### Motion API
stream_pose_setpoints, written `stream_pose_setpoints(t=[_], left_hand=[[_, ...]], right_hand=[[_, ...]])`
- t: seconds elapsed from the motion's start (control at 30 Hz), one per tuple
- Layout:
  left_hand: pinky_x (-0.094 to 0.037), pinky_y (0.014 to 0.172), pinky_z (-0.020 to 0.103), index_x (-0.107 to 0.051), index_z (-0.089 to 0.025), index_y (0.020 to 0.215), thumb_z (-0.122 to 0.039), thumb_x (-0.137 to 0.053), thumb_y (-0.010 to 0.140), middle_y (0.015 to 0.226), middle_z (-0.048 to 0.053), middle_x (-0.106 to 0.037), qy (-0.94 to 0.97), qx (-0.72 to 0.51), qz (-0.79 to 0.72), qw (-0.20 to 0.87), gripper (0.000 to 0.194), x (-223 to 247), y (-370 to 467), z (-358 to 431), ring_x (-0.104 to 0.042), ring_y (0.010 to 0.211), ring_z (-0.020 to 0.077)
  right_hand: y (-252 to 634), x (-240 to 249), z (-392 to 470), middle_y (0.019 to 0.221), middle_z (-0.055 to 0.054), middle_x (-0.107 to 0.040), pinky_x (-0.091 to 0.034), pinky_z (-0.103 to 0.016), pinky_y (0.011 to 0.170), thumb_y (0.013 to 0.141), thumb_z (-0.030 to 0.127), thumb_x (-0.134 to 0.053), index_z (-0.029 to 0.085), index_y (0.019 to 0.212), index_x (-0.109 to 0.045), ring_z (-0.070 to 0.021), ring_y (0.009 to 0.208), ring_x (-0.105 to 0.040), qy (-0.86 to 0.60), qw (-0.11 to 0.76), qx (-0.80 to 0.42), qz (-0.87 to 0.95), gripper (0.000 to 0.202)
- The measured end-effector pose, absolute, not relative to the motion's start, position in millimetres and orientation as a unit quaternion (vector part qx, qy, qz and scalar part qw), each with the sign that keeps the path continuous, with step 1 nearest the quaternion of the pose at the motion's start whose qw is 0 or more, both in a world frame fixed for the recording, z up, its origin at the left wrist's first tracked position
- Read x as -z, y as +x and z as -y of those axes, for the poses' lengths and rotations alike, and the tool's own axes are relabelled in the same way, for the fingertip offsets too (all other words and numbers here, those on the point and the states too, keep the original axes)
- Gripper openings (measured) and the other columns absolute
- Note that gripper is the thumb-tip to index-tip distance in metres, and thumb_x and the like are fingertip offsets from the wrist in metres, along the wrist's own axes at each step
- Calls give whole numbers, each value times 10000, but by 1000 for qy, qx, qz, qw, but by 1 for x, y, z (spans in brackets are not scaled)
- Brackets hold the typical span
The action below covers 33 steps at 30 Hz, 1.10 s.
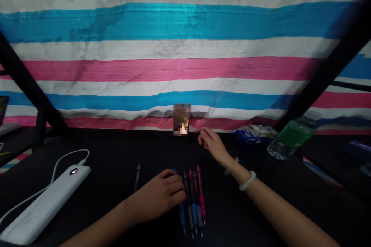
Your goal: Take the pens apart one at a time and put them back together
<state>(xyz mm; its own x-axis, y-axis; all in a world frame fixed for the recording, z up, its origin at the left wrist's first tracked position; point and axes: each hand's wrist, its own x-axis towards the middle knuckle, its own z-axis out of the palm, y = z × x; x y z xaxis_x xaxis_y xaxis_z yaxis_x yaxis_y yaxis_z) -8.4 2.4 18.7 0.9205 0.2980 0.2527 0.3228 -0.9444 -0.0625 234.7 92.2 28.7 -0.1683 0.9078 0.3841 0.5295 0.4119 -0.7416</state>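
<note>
Pens, in the head view: five slim plastic pens are lying side by side on a flat black tabletop, in front of the person. From left to right come a bright blue pen, a dark pen with a grey grip, a pink-topped pen with a blue grip, a dark-topped pen with a grey-blue grip and a bright pink pen.
Left hand: the bare left hand is curling its fingers over the bright blue pen's upper part; whether they are pinching it, I cannot tell.
Right hand: the bare right hand is extending its index finger, the others loosely bent, and is holding nothing visible.
Handling the row: good work here is probably calling for light fingertip contact on one barrel at a time, since neighbours are lying close enough to roll.
Pen direction: all five are pointing their narrow writing ends toward the person, tops away; long axes are running near to far, near ends slanting slightly right.
Lone pen: a clear, dark slim pen is lying left of the row, also near to far, its near end disappearing behind the left hand.
</note>
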Motion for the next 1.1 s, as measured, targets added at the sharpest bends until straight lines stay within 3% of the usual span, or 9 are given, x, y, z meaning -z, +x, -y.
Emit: stream_pose_setpoints(t=[0.1,0.2,0.23,0.3,0.4,0.57,0.73,0.87,1.1], left_hand=[[-375,977,411,-580,-184,1064,-135,-354,993,900,37,-638,-969,164,169,82,242,-20,-9,-1,-576,865,178],[-447,834,371,-583,-181,1110,-140,-356,994,908,42,-635,-950,214,171,151,258,-21,-7,0,-577,787,168],[-457,766,345,-585,-179,1114,-141,-362,993,915,47,-638,-944,226,172,170,257,-22,-5,1,-577,769,168],[-453,674,318,-586,-161,1129,-136,-355,992,931,64,-648,-932,247,179,196,270,-23,-3,3,-579,756,174],[-461,665,325,-587,-104,1127,-105,-335,986,945,98,-659,-914,279,188,227,288,-25,0,7,-590,778,189],[-462,665,331,-592,-58,1088,-84,-391,964,867,97,-668,-896,300,196,262,238,-21,3,15,-597,756,200],[-429,557,286,-587,-132,1043,-168,-456,954,800,44,-657,-894,252,262,261,163,-15,6,20,-600,661,183],[-412,486,270,-540,-170,844,-220,-462,938,705,18,-620,-916,108,350,163,132,-16,9,25,-591,563,181],[-382,484,286,-530,-166,870,-220,-362,965,738,52,-670,-919,18,395,11,200,-28,10,29,-636,566,223]], right_hand=[[238,-33,-44,642,-3,-600,-385,-193,420,990,446,-375,157,989,-675,-107,478,-495,-459,346,-323,752,417],[242,-38,-4,779,-29,-642,-426,-194,473,999,455,-377,183,1116,-656,-119,597,-555,-433,272,-438,739,407],[243,-40,5,817,-37,-654,-458,-211,516,1004,448,-366,193,1164,-640,-137,657,-584,-428,259,-447,741,407],[241,-43,16,947,-57,-687,-512,-292,765,1006,411,-389,207,1203,-629,-178,858,-631,-424,251,-407,769,372],[235,-43,23,1205,-77,-655,-429,-376,984,1003,354,-412,225,1276,-583,-231,1114,-585,-424,226,-346,806,346],[229,-35,33,1112,-92,-683,-483,-363,878,1012,257,-354,213,1240,-561,-240,1039,-631,-430,193,-274,839,311],[224,-32,35,887,-53,-702,-472,-284,688,979,150,-403,186,1011,-573,-199,815,-674,-431,150,-188,870,177],[219,-25,34,833,-36,-701,-420,-274,625,899,43,-470,179,897,-546,-193,757,-671,-440,115,-84,887,156],[214,-16,37,783,-33,-679,-410,-316,618,889,93,-523,174,877,-556,-204,691,-632,-411,89,30,907,88]])
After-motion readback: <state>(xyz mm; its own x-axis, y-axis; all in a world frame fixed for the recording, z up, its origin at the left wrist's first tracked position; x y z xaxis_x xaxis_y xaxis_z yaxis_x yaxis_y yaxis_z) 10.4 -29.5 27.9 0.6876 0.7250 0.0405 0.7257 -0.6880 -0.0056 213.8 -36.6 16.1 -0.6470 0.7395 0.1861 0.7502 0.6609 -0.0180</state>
